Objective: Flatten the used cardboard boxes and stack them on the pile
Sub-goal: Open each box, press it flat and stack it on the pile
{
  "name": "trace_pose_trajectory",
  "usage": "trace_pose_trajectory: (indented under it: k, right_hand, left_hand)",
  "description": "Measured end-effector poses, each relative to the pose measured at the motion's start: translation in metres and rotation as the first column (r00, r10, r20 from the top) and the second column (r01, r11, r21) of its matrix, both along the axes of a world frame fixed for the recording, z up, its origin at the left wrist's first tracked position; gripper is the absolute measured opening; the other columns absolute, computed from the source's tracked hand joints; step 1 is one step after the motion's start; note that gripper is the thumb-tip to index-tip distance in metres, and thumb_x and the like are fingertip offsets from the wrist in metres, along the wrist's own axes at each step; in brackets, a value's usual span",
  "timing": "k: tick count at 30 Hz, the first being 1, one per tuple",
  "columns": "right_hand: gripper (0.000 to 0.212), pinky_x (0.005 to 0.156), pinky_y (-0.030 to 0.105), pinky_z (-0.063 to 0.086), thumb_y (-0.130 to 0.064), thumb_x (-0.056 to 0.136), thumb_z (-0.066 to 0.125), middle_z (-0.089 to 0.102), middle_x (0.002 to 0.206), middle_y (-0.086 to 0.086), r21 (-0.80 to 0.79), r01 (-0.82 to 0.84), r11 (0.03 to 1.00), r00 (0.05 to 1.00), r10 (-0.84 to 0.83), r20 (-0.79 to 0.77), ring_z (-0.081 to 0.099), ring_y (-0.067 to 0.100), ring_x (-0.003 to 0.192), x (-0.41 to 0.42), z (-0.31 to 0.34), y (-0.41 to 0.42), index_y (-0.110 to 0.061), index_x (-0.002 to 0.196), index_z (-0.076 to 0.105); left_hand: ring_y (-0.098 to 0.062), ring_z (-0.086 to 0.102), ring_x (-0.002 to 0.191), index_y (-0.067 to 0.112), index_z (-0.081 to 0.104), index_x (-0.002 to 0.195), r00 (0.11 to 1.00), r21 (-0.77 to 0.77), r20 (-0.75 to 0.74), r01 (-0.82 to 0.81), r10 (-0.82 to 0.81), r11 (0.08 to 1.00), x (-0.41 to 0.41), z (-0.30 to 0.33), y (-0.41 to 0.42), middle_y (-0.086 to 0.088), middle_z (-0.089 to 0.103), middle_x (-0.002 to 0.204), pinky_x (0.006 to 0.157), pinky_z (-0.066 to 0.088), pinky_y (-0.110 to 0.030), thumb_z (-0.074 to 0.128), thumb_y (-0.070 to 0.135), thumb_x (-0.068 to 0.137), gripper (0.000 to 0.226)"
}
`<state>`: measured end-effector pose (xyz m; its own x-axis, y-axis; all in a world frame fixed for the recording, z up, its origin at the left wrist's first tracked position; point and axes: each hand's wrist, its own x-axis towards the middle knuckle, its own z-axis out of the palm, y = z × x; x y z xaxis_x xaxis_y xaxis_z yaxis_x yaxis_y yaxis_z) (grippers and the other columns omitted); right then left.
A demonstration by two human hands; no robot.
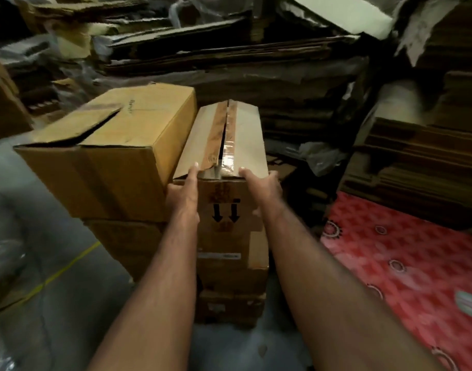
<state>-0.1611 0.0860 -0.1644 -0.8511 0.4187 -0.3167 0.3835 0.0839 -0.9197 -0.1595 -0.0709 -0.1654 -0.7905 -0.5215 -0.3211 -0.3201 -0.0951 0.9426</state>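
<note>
While both arms reach forward, the scene runs like this, left to right. Grey floor (69,303) at far left with a yellow line (66,269) across it. Next, a big yellow-brown box (109,156) sits on top of another box, its top flap partly sprung open at the near end. Just beside it on the right, touching it, is the narrow taped box (229,145), top of a stack of similar boxes (229,277). Its top flaps are closed but the tape seam is split down the middle; two black arrows printed on the near face.

Left hand (182,194) grips the near left corner of the narrow taped box: thumb lies on the top flap, fingers wrapped around the left side, probably squeezed between the two boxes, view is blurred there. Right hand (261,186) grips the near right corner, thumb on top by the tape, fingers curled down the right side.

Behind: pile of flattened cardboard (229,62), stacked high. Right: more flat sheets (417,162), and a red patterned mat (403,263) on the floor.
</note>
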Motion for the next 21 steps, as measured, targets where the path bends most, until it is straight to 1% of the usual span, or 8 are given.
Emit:
trace_pose_trajectory:
  k: [4,6,8,9,11,14,18,21]
  right_hand:
    - [0.072,0.080,0.045,0.058,-0.042,0.079,0.083,0.059,0.129,0.005,-0.109,0.047,0.993,0.990,-0.061,-0.130,0.061,0.021,0.106,0.001,-0.006,0.001,-0.027,0.136,0.042]
    - [0.069,0.078,0.041,0.058,-0.041,0.078,0.084,0.061,0.126,0.002,-0.102,0.063,0.993,0.978,-0.081,-0.192,0.063,0.019,0.104,0.004,-0.004,0.006,-0.029,0.132,0.044]
    - [0.075,0.078,0.041,0.059,-0.043,0.076,0.083,0.062,0.125,0.000,-0.094,0.080,0.992,0.961,-0.102,-0.256,0.064,0.019,0.105,0.012,0.000,0.017,-0.031,0.138,0.042]
    - [0.078,0.076,0.040,0.058,-0.044,0.075,0.082,0.062,0.125,-0.001,-0.096,0.091,0.991,0.950,-0.115,-0.291,0.065,0.018,0.105,0.019,0.004,0.024,-0.033,0.140,0.041]
    - [0.079,0.071,0.037,0.058,-0.048,0.073,0.081,0.061,0.125,-0.003,-0.085,0.131,0.988,0.920,-0.154,-0.360,0.066,0.017,0.105,0.035,0.014,0.044,-0.037,0.140,0.040]
    - [0.082,0.073,0.042,0.062,-0.055,0.066,0.080,0.063,0.123,-0.004,-0.087,0.228,0.970,0.870,-0.243,-0.428,0.067,0.017,0.103,0.065,0.030,0.085,-0.040,0.137,0.043]
    - [0.075,0.080,0.052,0.063,-0.055,0.060,0.083,0.069,0.117,-0.006,-0.086,0.399,0.913,0.773,-0.385,-0.504,0.071,0.018,0.102,0.115,0.045,0.152,-0.044,0.127,0.050]
    - [0.077,0.081,0.051,0.063,-0.054,0.059,0.084,0.071,0.114,-0.006,-0.064,0.537,0.841,0.688,-0.480,-0.543,0.072,0.017,0.099,0.168,0.051,0.201,-0.041,0.127,0.052]
  left_hand:
    - [-0.030,0.061,0.116,0.032,0.039,0.149,0.997,0.120,-0.052,0.067,-0.061,0.991,-0.013,-0.009,-0.011,-0.007,0.055,0.139,0.093,0.053,-0.059,0.082,0.062,0.057,0.106]
    - [-0.026,0.064,0.105,0.029,0.046,0.134,0.990,0.144,-0.106,0.106,-0.091,0.984,-0.010,-0.009,-0.009,-0.005,0.059,0.124,0.085,0.058,-0.054,0.084,0.054,0.066,0.081]
    - [-0.022,0.063,0.098,0.039,0.043,0.114,0.979,0.150,-0.159,0.152,-0.128,0.977,-0.002,-0.002,0.001,0.000,0.057,0.111,0.075,0.060,-0.047,0.083,0.053,0.071,0.060]
    - [-0.022,0.063,0.099,0.042,0.043,0.112,0.970,0.139,-0.183,0.184,-0.158,0.973,0.002,0.002,0.008,0.001,0.055,0.110,0.070,0.061,-0.044,0.083,0.056,0.069,0.060]
    - [-0.022,0.065,0.099,0.037,0.046,0.122,0.946,0.160,-0.240,0.259,-0.217,0.952,0.011,0.015,0.027,-0.003,0.056,0.115,0.065,0.063,-0.045,0.082,0.054,0.072,0.064]
    - [-0.027,0.070,0.098,0.031,0.038,0.134,0.875,0.269,-0.353,0.433,-0.330,0.860,0.026,0.032,0.071,-0.010,0.059,0.124,0.065,0.063,-0.048,0.082,0.045,0.078,0.072]
    - [-0.026,0.071,0.099,0.033,0.037,0.125,0.777,0.301,-0.424,0.605,-0.465,0.737,0.059,0.052,0.143,-0.005,0.061,0.117,0.075,0.062,-0.056,0.084,0.043,0.079,0.067]
    - [-0.021,0.070,0.099,0.029,0.039,0.123,0.711,0.256,-0.443,0.684,-0.546,0.683,0.093,0.055,0.202,-0.002,0.062,0.116,0.078,0.063,-0.052,0.086,0.044,0.077,0.068]
